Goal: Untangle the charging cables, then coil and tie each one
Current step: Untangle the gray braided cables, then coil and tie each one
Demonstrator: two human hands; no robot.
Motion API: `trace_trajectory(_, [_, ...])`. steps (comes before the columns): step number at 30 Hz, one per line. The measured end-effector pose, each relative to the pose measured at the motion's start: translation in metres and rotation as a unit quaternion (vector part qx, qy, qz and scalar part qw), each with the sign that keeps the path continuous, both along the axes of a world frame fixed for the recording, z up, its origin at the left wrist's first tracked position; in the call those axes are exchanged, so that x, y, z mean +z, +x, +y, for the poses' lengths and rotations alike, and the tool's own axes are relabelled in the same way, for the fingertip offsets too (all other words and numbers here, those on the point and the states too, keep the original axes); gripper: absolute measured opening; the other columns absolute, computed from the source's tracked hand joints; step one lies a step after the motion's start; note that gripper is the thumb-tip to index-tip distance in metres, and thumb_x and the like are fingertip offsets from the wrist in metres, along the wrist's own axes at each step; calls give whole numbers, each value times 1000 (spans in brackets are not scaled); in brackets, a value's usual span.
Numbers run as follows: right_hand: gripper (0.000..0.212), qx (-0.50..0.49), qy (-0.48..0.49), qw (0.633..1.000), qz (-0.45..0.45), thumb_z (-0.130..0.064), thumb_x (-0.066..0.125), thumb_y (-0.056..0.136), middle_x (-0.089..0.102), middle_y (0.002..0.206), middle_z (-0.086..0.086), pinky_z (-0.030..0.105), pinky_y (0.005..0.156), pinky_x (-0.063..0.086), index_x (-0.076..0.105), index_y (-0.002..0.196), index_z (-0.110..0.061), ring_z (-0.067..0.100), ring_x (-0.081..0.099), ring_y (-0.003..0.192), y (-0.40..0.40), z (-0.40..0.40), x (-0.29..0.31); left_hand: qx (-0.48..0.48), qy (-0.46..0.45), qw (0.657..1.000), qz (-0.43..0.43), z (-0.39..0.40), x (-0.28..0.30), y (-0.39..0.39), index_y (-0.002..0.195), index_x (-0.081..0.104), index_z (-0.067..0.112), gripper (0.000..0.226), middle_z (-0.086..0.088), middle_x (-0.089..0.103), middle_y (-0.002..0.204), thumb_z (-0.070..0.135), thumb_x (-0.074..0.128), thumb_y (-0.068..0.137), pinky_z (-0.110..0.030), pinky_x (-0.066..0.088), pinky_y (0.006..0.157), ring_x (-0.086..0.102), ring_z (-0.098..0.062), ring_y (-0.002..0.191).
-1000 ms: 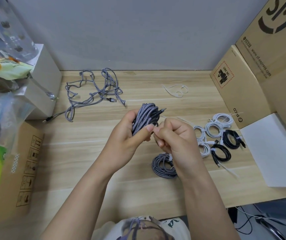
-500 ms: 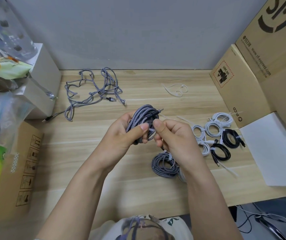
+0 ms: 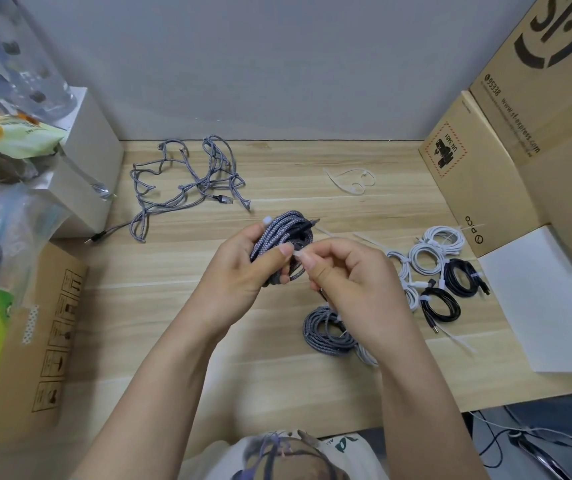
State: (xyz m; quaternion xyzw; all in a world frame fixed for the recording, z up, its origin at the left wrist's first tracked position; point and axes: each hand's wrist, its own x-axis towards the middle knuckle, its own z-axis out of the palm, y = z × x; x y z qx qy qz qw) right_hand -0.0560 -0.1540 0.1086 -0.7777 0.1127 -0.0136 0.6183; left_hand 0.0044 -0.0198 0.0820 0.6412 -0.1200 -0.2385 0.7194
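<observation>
The left hand grips a coiled grey braided cable above the middle of the wooden table, thumb across the front of the bundle and fingers curled behind it. The right hand meets it from the right, thumb and forefinger pinching a thin white cable tie against the coil (the tie is only partly visible between the fingertips).

Just below the right hand, toward the front edge, lies a finished grey coil. To its right, near the right edge, sit tied white coils and two black coils, touching one another in a cluster. Near the back left corner a tangled grey cable sprawls loose; spare white ties lie near the back edge.

At the back right stand cardboard boxes: one bears a red-bordered "UN 3481" label and "PICO", the larger one "95338" and "www.sf-express.com". A white sheet rests at the right edge. Off the left edge stands another carton with handling symbols.
</observation>
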Motion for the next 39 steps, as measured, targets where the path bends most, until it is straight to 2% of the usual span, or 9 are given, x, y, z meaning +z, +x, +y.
trace_trajectory(5, [16,68,107,991,-29,-4,65,85,68,68,-6,15,55,45,69,87,-19,5,58,56,-5,-3,13,6,-13,1000,11,1,0,-1,99,59,1,12,-18,54,69,11,55,93,-26,50,67,51,-15,65])
trace_trajectory(6, [4,94,122,987,-43,-14,69,83,71,76,-3,15,60,46,71,87,-17,7,61,62,-7,-4,16,6,-18,1000,18,1,2,-2,97,58,0,13,-19,55,73,11,55,93,-25,51,67,50,-17,66])
trace_trajectory(9, [46,131,141,979,-68,-60,58,81,71,93,6,23,71,48,72,94,-18,18,65,81,-7,-9,11,21,-26,999,28,0,5,-3,82,54,6,13,-2,51,63,6,49,95,-18,47,60,45,-11,58])
trace_trajectory(13, [70,139,167,973,-77,-78,37,78,63,96,13,28,77,46,69,104,-22,27,60,90,-3,-7,9,20,-30,998,43,0,6,-1,79,51,9,18,7,47,56,7,47,96,-28,53,70,44,-9,53])
trace_trajectory(17, [48,109,142,974,-139,-59,37,87,57,82,-13,16,73,41,61,88,-17,7,52,77,-3,3,9,20,-41,997,59,0,4,0,75,51,11,13,1,46,58,19,54,85,-39,51,75,45,-16,59])
trace_trajectory(20, [40,22,110,980,-167,-41,38,90,49,82,-7,8,77,40,53,62,-17,-3,53,79,-1,7,8,20,-29,997,62,-4,5,-3,79,53,12,11,5,48,56,16,56,88,-36,49,76,45,-10,54])
trace_trajectory(28, [33,-82,250,952,-156,-25,54,89,39,41,-9,17,48,38,62,57,-23,8,35,39,-3,20,16,-15,-4,1000,-18,-14,9,-8,92,58,6,9,0,51,62,1,50,94,-24,45,58,46,-13,57])
trace_trajectory(31, [33,-73,248,956,-137,-26,56,87,32,40,-10,20,44,32,57,55,-26,9,27,37,-2,22,17,5,13,998,-55,-16,3,-8,93,57,0,14,-5,56,65,13,55,88,-38,47,62,52,-30,60])
trace_trajectory(39, [39,-93,222,967,-88,-16,53,79,42,41,-3,22,51,44,50,40,-20,11,42,41,0,19,13,55,41,995,-76,-12,0,-7,95,61,7,17,4,59,65,18,57,83,-24,45,59,52,-14,61])
